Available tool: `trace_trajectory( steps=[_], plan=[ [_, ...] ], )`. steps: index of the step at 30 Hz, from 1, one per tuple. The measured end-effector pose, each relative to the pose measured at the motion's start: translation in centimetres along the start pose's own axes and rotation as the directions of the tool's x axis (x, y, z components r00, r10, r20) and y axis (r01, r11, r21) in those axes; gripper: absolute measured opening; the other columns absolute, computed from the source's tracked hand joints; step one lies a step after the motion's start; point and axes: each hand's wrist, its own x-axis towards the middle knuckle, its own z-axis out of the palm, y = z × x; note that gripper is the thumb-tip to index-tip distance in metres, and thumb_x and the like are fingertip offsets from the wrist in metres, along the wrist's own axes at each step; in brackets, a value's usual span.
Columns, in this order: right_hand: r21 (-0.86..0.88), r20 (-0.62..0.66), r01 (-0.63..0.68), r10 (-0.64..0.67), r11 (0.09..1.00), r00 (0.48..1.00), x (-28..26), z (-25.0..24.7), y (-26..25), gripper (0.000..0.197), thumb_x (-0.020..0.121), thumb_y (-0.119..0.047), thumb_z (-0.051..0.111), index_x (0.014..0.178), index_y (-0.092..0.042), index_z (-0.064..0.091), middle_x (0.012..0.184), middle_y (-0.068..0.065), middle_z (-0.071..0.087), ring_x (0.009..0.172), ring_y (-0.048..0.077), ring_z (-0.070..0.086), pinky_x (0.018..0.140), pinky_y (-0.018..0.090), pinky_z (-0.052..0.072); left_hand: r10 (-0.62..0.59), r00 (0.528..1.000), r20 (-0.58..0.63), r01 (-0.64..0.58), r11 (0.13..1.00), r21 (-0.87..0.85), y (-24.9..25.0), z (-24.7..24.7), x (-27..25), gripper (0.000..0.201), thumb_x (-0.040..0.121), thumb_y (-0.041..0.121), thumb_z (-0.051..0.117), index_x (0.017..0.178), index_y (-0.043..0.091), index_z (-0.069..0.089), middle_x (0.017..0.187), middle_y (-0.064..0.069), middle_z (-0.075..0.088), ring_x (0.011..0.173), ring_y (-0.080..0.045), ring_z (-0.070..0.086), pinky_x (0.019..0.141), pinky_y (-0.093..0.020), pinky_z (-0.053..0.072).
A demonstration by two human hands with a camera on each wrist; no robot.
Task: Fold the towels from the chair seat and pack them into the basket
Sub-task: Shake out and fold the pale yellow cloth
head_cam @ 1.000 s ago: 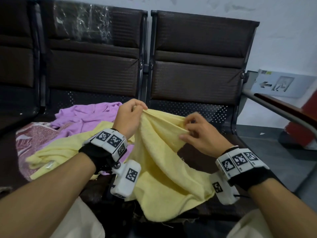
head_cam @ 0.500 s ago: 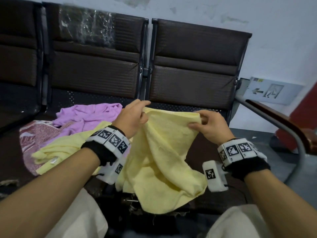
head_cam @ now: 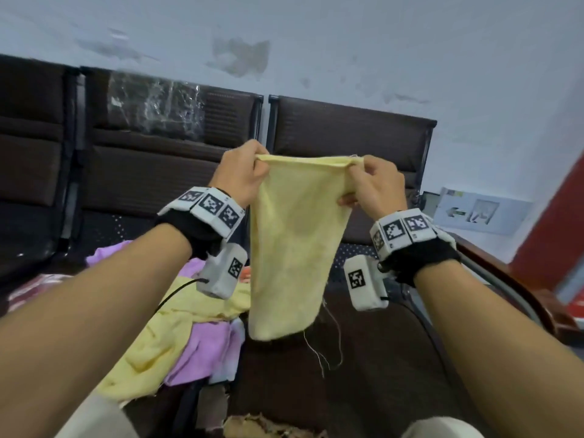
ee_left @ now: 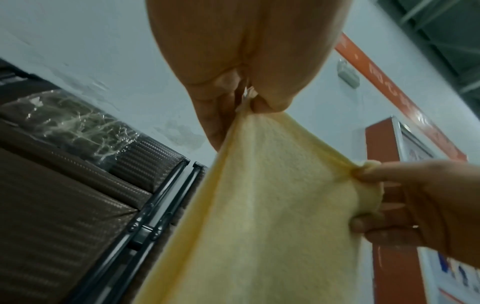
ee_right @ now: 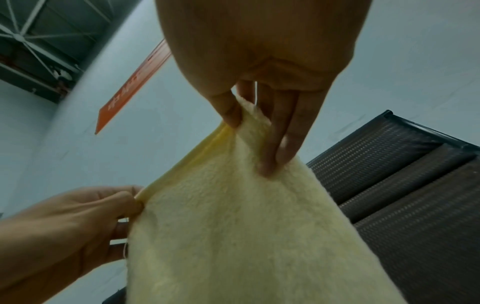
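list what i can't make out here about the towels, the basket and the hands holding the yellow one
- Basket: in no view, so its place and contents are unknown.
- Pile on the chair seat: head view, the left forearm covers much of it; no towel count possible.
- Yellow towel: both wrist views cut off its lower end.
- Left hand, right hand: head view shows their backs; fingertips are hidden behind the cloth.

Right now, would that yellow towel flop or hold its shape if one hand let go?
Probably flop: the yellow towel hangs limp below both hands' pinches. It seems light, since fingertips alone hold it. Loose threads suggest fraying edges.
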Motion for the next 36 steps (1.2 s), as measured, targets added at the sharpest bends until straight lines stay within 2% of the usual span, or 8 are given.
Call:
trace_trajectory(
  steps=[6,11,14,18,20,26,32,36],
  plan=[
    [-0.027,-0.05,0.069,-0.07,0.997,0.996,-4.2,-0.8,2.8,0.02,0.082,-0.026,0.053,0.075,-0.01,0.063,0.066,-0.003,0.065,0.064,0.008,0.064,0.07,0.044,0.057,0.026,1.0,-0.017,-0.028,0.991,-0.133,-0.3,0.4,-3.8,0.019,0.087,0.004,0.045,0.097,0.008,0.06,0.081,0.001,0.057,0.074,-0.016,0.05,0.058,-0.019,0.026],
    [-0.166,0.046,-0.064,0.073,0.984,0.996,-13.3,-1.1,7.1,0.021,0.087,-0.028,0.058,0.078,-0.011,0.066,0.068,0.001,0.066,0.072,0.019,0.062,0.065,0.033,0.047,-0.118,0.981,0.152,0.153,0.957,-0.247,-2.1,2.9,-13.0,0.023,0.087,0.001,0.044,0.091,0.018,0.059,0.08,0.006,0.059,0.077,-0.013,0.053,0.066,-0.023,0.041],
    [-0.266,0.149,-0.118,0.162,0.957,0.975,-18.8,-1.9,9.2,0.023,0.087,-0.027,0.057,0.075,-0.009,0.065,0.066,0.005,0.064,0.071,0.021,0.06,0.061,0.031,0.041,-0.151,0.95,0.274,0.21,0.957,-0.202,-3.2,4.0,-19.0,0.025,0.087,0.001,0.044,0.098,0.015,0.061,0.092,0.004,0.061,0.087,-0.013,0.053,0.07,-0.021,0.035],
    [-0.25,0.224,-0.206,0.264,0.946,0.938,-23.1,-2.8,11.4,0.018,0.091,-0.025,0.051,0.084,-0.019,0.066,0.085,0.001,0.068,0.083,0.018,0.058,0.068,0.031,0.042,-0.144,0.881,0.45,0.254,0.948,-0.194,-3.8,4.7,-24.4,0.023,0.091,0.006,0.044,0.096,0.022,0.059,0.085,0.007,0.06,0.082,-0.016,0.053,0.066,-0.018,0.04],
    [-0.276,0.216,-0.236,0.299,0.932,0.929,-24.0,-2.6,12.6,0.02,0.094,-0.028,0.046,0.097,-0.019,0.064,0.098,0.004,0.067,0.094,0.022,0.058,0.075,0.03,0.04,-0.162,0.856,0.491,0.288,0.938,-0.191,-4.0,5.2,-25.7,0.022,0.092,0.008,0.045,0.1,0.022,0.059,0.093,-0.001,0.065,0.087,-0.023,0.058,0.079,-0.032,0.045],
    [-0.351,0.206,-0.323,0.408,0.879,0.889,-23.5,-0.4,15.8,0.03,0.099,-0.033,0.038,0.109,-0.011,0.056,0.104,0.013,0.062,0.102,0.031,0.054,0.075,0.03,0.034,-0.211,0.837,0.505,0.347,0.919,-0.19,-5.6,7.8,-25.6,0.024,0.096,0.013,0.042,0.111,0.018,0.06,0.111,0.003,0.063,0.106,-0.017,0.056,0.093,-0.033,0.043],
    [-0.407,0.227,-0.339,0.454,0.848,0.862,-19.2,2.4,18.3,0.023,0.099,-0.034,0.041,0.092,-0.015,0.053,0.085,-0.002,0.051,0.083,0.019,0.045,0.067,0.03,0.029,-0.22,0.863,0.455,0.341,0.918,-0.203,-8.5,10.9,-21.0,0.024,0.096,0.01,0.042,0.112,0.016,0.059,0.111,0.004,0.06,0.104,-0.011,0.052,0.083,-0.022,0.036],
    [-0.424,0.262,-0.339,0.472,0.84,0.842,-15.9,4.3,19.9,0.023,0.098,-0.032,0.044,0.1,-0.014,0.056,0.095,0.002,0.057,0.097,0.024,0.053,0.074,0.027,0.032,-0.29,0.845,0.448,0.386,0.912,-0.137,-10.8,13.5,-18.0,0.024,0.095,0.012,0.044,0.112,0.017,0.06,0.11,0.001,0.06,0.102,-0.015,0.053,0.087,-0.027,0.04]
  ],
)
